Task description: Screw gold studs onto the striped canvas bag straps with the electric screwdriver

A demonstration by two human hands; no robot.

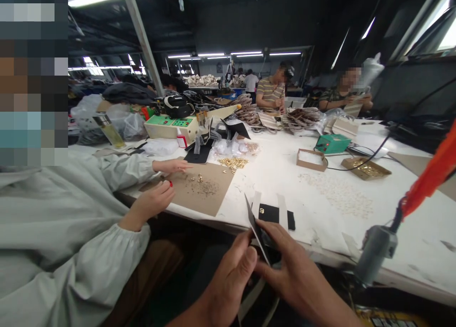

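Note:
A thin dark flat piece with a pale edge [257, 232] is held on edge between my two hands, just off the table's front edge. My left hand [233, 277] grips it from the left, thumb uppermost. From the right, my right hand [288, 258] pinches it, with fingers along its far side. Pale straps hang beneath my hands, partly hidden. Beyond them on the table lies a black piece [270, 213] with a small gold fitting [261, 211] and two pale strips [282, 212] across it.
On my left, a co-worker's hands [153, 203] are over a brown board [213, 208] with small metal bits. A gold pile [234, 163], cardboard boxes [311, 159] and a green device [332, 144] stand farther back. A grey tool [375, 255] hangs from an orange cord at right.

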